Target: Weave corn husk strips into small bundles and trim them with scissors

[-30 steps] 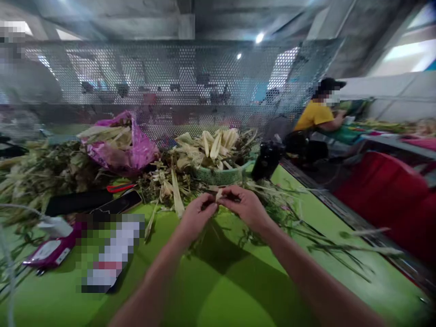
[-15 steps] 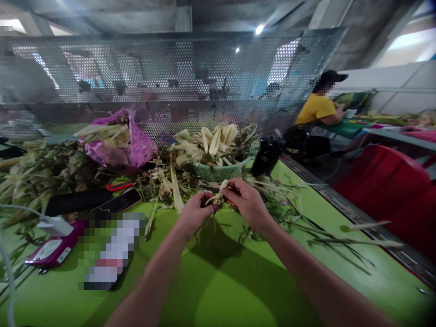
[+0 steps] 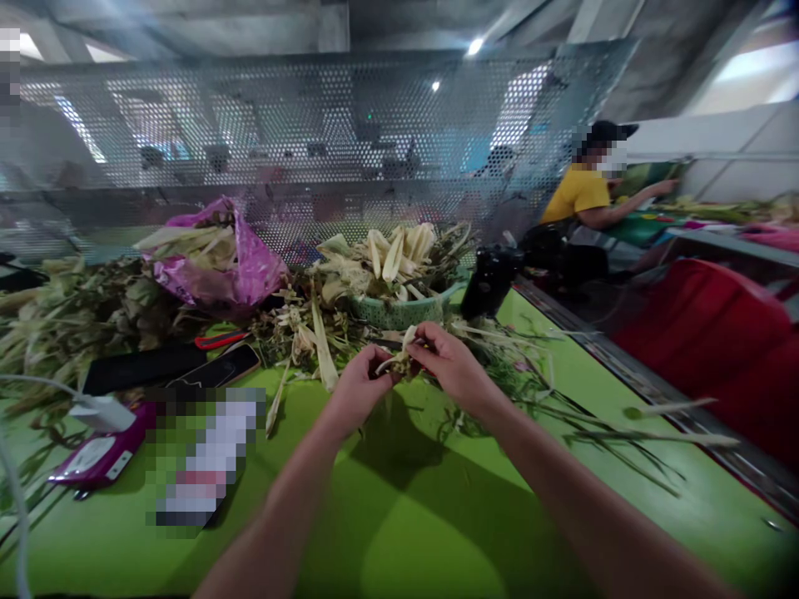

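Both hands meet over the green table (image 3: pixel 312 532), in front of a heap of dried plant matter. My left hand (image 3: pixel 362 384) pinches one side of a small bundle of pale dried husk strips (image 3: pixel 403 359). On the other side, my right hand (image 3: pixel 453 366) has thumb and forefinger closed on the upright pale end of the same bundle. Fingers cover much of it, so its exact shape is hidden. Just behind the hands stands a green basket (image 3: pixel 399 312) heaped with pale husks (image 3: pixel 393 254).
A pink plastic bag (image 3: pixel 255 266) of husks stands back left, near a red-handled cutter (image 3: pixel 220 339). Phones (image 3: pixel 215 370) and a purple power bank (image 3: pixel 103 453) lie left. A black bottle-like object (image 3: pixel 490 283) stands right of the basket. Beyond a red chair (image 3: pixel 717 349), a person in yellow (image 3: pixel 578 195) sits.
My hands stay nearly in place, with small finger shifts on the husk bundle. The person in yellow at the right has stretched an arm forward.
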The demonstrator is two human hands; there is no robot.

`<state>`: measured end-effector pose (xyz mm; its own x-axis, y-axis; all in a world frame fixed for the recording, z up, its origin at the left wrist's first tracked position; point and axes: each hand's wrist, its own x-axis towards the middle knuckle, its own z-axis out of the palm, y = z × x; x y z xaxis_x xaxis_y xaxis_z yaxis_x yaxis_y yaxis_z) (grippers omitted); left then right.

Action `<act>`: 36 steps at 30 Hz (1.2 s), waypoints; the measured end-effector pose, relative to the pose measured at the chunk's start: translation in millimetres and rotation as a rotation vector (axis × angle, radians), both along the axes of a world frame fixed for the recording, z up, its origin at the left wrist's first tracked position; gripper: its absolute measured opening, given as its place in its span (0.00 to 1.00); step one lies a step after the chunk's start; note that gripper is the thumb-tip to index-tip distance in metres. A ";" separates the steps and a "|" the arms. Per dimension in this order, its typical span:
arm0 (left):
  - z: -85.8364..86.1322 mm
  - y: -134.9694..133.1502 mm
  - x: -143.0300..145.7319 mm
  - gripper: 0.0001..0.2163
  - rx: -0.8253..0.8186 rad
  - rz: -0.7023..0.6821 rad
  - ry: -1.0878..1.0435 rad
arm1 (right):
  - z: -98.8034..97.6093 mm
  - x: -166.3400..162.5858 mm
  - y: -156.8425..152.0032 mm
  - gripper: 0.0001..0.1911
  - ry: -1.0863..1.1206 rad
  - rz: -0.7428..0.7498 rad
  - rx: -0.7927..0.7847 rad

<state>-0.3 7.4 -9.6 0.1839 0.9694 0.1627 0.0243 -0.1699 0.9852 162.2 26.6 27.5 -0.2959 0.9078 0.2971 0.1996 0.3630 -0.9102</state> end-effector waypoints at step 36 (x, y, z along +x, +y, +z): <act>10.5 5.7 -17.7 0.02 0.207 0.159 0.256 | -2.8 2.0 0.2 0.06 -0.104 0.028 0.103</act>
<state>-18.0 13.1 1.0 0.0936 0.9404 0.3270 0.3077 -0.3397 0.8888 164.1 26.8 24.8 -0.3542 0.8652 0.3548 0.2792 0.4600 -0.8429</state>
